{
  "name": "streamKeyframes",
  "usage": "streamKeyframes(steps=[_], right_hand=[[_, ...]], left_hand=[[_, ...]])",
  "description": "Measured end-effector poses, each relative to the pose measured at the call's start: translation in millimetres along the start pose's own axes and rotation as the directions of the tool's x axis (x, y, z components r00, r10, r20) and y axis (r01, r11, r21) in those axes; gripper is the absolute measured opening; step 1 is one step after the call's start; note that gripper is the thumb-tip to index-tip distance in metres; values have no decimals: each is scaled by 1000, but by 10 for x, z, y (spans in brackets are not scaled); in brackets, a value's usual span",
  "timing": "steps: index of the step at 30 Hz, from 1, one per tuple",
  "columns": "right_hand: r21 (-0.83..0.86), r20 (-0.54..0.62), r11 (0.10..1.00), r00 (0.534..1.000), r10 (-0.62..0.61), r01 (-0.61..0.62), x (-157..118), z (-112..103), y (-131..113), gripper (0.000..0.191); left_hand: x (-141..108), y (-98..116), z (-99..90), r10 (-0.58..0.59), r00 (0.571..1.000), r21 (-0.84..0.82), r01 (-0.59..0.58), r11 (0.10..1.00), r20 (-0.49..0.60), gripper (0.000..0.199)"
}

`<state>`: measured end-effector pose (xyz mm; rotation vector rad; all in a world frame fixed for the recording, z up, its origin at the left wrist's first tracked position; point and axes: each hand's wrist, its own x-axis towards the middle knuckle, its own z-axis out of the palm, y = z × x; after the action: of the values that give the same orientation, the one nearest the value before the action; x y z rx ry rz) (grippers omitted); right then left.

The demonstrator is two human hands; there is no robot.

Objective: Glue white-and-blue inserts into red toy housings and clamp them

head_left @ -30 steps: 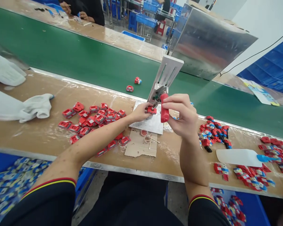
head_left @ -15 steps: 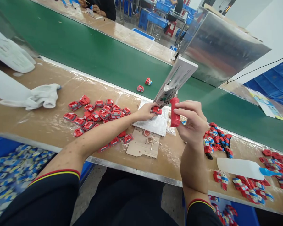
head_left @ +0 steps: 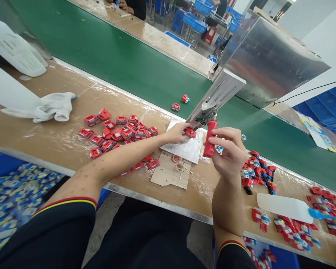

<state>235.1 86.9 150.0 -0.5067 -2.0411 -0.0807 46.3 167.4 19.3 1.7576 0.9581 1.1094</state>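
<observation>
My left hand (head_left: pixel 178 133) holds a small red plastic part (head_left: pixel 190 132) at the foot of a metal hand press (head_left: pixel 208 106), whose tip meets or nearly meets the part. The press stands on a pale metal base plate (head_left: pixel 182 150). Around the press's red handle (head_left: pixel 211 140) the fingers of my right hand (head_left: pixel 230 149) are closed, thumb and fingertips on the grip. Left of the press lies a loose pile of similar red parts (head_left: pixel 117 133). A cardboard piece (head_left: pixel 168 172) in front of the plate carries a small red cup (head_left: pixel 176 158) and thin sticks (head_left: pixel 182 168).
A green conveyor belt (head_left: pixel 123 63) runs behind, with two small red pieces on it. Red-and-blue assembled toys (head_left: pixel 259 170) and a white bottle (head_left: pixel 284 205) lie to the right. A white glove (head_left: pixel 56 106) rests at left. A blue bin (head_left: pixel 5 158) sits below. Another person's hand (head_left: pixel 124 5) is across the belt.
The whole view has shifted slightly. Both hands keep their holds, on the red part and on the press handle; the handle looks nearly unmoved relative to the press.
</observation>
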Motion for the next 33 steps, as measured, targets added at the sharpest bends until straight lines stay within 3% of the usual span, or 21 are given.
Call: streamKeyframes(steps=[4, 7, 9, 10, 14, 18, 21, 26, 30, 33], right_hand=[[98, 8, 984, 989, 147, -147, -231, 74, -21, 31], [313, -52, 895, 936, 350, -317, -452, 219, -54, 19], [500, -59, 759, 858, 511, -417, -518, 299, -97, 30], [575, 1, 664, 812, 584, -478, -515, 322, -128, 38], [613, 411, 290, 610, 678, -735, -365, 303, -287, 53], [562, 516, 141, 479, 710, -815, -323, 319, -331, 64], [481, 532, 174, 444, 721, -859, -439, 481, -203, 71], [338, 412, 313, 439, 798, -887, -638, 678, 27, 74], [244, 327, 409, 472, 819, -879, -685, 386, 211, 59], [132, 164, 465, 482, 861, -876, -588, 111, 730, 54]], left_hand=[[-25, 1, 11, -4, 1000, 24, 5, 1000, -10, 44], [-48, 6, 17, -6, 1000, 43, 7, 999, -14, 43], [-54, 23, -1, -10, 1000, 60, 11, 998, -5, 43], [-53, 36, -18, -14, 1000, 70, 14, 997, 2, 43], [-35, 95, -95, -30, 999, 101, 26, 995, 38, 42], [-41, 105, -128, -30, 998, 97, 24, 995, 62, 37], [-66, 80, -139, -31, 997, 79, 26, 997, 73, 36], [-75, 105, -160, -39, 996, 62, 34, 997, 83, 41], [-89, 127, -151, -54, 997, 66, 50, 997, 59, 43], [-89, 96, -150, -71, 997, 67, 68, 995, 40, 42]])
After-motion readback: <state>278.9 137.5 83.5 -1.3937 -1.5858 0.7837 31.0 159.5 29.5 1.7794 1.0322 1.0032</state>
